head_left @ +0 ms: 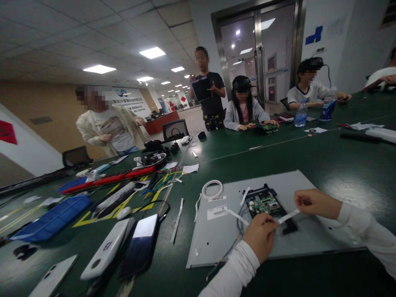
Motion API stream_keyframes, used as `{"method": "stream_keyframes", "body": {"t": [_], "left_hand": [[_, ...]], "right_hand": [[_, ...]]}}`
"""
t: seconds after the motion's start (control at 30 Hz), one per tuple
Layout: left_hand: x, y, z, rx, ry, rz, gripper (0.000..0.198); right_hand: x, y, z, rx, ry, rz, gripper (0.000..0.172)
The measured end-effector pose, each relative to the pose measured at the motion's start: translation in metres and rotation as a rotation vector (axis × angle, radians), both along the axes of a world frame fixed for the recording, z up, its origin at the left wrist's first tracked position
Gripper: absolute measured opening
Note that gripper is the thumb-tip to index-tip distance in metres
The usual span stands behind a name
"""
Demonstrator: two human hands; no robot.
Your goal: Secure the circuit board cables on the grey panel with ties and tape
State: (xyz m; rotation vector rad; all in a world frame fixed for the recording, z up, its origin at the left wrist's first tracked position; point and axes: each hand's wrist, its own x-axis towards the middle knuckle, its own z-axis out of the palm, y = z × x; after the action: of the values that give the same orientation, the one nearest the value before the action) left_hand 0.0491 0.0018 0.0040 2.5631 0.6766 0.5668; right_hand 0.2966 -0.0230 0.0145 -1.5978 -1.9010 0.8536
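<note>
Both my hands hold a short white strip of tape [287, 215] stretched between them. My left hand [260, 236] pinches its lower end and my right hand [312, 203] pinches its upper end. They hover over a grey metal panel [216, 239] lying flat on the green table [340, 161]. A green circuit board [263, 203] in a black frame sits on the panel just behind my hands. A coiled white cable [212, 189] and a white label [217, 212] lie on the panel's left part.
Phones and white devices [107, 248] lie at the near left, with blue trays [51, 218], red tools and loose cables behind. Several people sit or stand along the far side, with water bottles [300, 114] near them.
</note>
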Motion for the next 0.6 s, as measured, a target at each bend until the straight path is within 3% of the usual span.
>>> {"method": "stream_keyframes", "body": {"t": [0.6], "left_hand": [[0.002, -0.003, 0.015, 0.089, 0.072, -0.085, 0.024]], "right_hand": [[-0.004, 0.003, -0.005, 0.035, -0.218, -0.025, 0.010]]}}
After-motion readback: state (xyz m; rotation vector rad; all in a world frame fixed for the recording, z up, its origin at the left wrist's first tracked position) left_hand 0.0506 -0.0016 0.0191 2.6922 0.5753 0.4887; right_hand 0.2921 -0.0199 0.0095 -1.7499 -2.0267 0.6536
